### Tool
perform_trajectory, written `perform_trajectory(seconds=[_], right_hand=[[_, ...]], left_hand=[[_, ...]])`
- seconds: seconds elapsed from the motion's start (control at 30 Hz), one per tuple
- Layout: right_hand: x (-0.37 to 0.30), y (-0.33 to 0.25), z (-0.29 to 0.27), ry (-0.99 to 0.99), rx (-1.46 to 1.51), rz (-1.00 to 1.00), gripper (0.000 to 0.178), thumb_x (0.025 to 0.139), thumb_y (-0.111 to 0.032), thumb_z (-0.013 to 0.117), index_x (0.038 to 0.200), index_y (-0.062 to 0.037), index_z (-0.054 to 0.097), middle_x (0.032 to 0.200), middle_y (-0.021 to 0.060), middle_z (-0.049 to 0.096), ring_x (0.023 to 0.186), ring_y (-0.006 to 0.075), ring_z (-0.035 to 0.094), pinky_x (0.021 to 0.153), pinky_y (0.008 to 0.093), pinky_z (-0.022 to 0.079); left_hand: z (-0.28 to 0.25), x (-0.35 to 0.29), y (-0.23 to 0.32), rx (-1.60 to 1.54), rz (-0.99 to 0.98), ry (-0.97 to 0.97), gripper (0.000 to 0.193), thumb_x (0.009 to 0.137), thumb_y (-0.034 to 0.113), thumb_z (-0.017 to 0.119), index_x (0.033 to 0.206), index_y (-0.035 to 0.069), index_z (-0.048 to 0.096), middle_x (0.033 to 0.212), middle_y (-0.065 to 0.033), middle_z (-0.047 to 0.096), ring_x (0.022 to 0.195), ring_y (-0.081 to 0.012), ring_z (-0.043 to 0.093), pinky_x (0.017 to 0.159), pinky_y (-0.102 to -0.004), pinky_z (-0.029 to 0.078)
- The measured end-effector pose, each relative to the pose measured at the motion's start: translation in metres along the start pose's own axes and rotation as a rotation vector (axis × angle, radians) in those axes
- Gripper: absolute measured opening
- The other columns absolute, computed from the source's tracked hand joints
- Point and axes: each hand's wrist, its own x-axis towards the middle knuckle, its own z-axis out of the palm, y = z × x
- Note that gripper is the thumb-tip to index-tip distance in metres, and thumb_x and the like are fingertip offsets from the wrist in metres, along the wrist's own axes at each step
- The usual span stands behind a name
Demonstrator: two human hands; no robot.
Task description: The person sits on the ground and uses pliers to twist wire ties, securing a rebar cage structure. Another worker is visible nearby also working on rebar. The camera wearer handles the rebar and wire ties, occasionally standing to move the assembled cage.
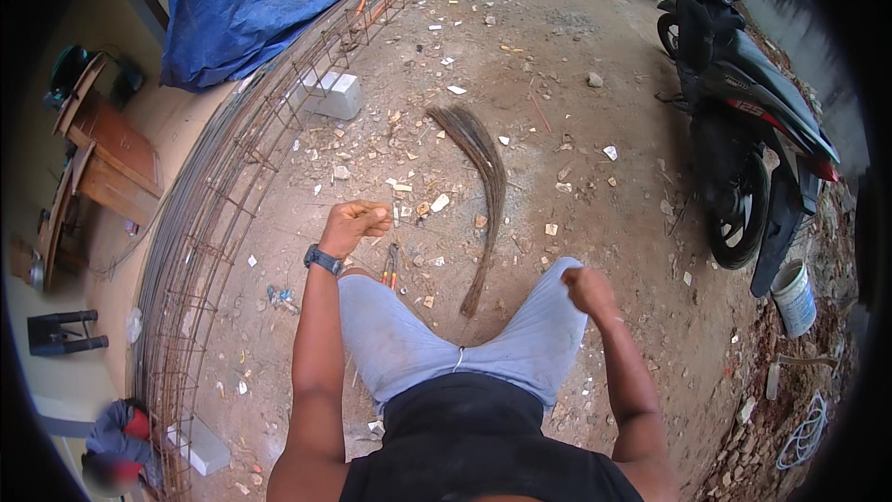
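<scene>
My left hand, with a dark watch on its wrist, is raised in front of my left knee, its fingers pinched together. Whatever may be between them is too small to make out. My right hand is closed beside my right knee, and its fingertips are hidden. On the dirt ahead, between and beyond my knees, lies a long curved bundle of thin dark wire. A pair of pliers with orange-red handles lies on the ground just beyond my left thigh, near my left hand.
A long rebar cage runs along the left, with concrete blocks by it. Behind it are a blue tarp and wooden furniture. On the right stand a motorcycle and a white bucket. Stone chips litter the dirt.
</scene>
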Motion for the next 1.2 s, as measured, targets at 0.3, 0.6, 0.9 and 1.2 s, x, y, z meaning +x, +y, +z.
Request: perform_trajectory(seconds=[0.3, 0.6, 0.9, 1.2], right_hand=[[0.007, 0.002, -0.091, 0.245, 0.895, -0.082, 0.018, 0.096, -0.016, 0.064, 0.097, 0.001, 0.072, 0.068, -0.0007, 0.061, 0.055, 0.0079, 0.048, 0.05, 0.0248, 0.037], [-0.032, -0.005, -0.111, -0.498, 1.401, -0.355, 0.016, 0.09, -0.008, 0.063, 0.104, -0.0038, 0.07, 0.074, 0.0003, 0.064, 0.063, 0.0136, 0.053, 0.057, 0.0299, 0.045], [-0.048, -0.018, -0.077, -0.926, 0.831, -0.397, 0.015, 0.097, -0.017, 0.06, 0.107, -0.0066, 0.065, 0.07, -0.0028, 0.055, 0.061, 0.009, 0.05, 0.052, 0.0267, 0.039], [-0.017, 0.029, -0.069, 0.391, 0.361, 0.001, 0.008, 0.089, -0.015, 0.067, 0.092, -0.007, 0.067, 0.076, 0.0088, 0.069, 0.063, 0.0259, 0.063, 0.06, 0.0372, 0.049]], left_hand=[[-0.036, -0.006, 0.002, 0.068, -0.146, -0.069, 0.023, 0.089, 0.016, 0.075, 0.105, -0.001, 0.07, 0.088, -0.0099, 0.074, 0.074, -0.0133, 0.07, 0.066, -0.0257, 0.059], [-0.07, 0.002, -0.014, 0.046, -0.057, 0.063, 0.024, 0.09, 0.018, 0.074, 0.102, -0.003, 0.07, 0.083, -0.0124, 0.074, 0.067, -0.0158, 0.071, 0.059, -0.0272, 0.06], [-0.098, -0.003, 0.019, 0.117, 0.03, 0.074, 0.023, 0.09, 0.02, 0.074, 0.103, 0.001, 0.07, 0.086, -0.0103, 0.073, 0.071, -0.0135, 0.071, 0.063, -0.0255, 0.06], [-0.076, -0.013, -0.004, -0.097, -0.004, 0.071, 0.023, 0.092, 0.016, 0.072, 0.107, -0.002, 0.068, 0.091, -0.0111, 0.073, 0.075, -0.0153, 0.072, 0.066, -0.024, 0.061]])
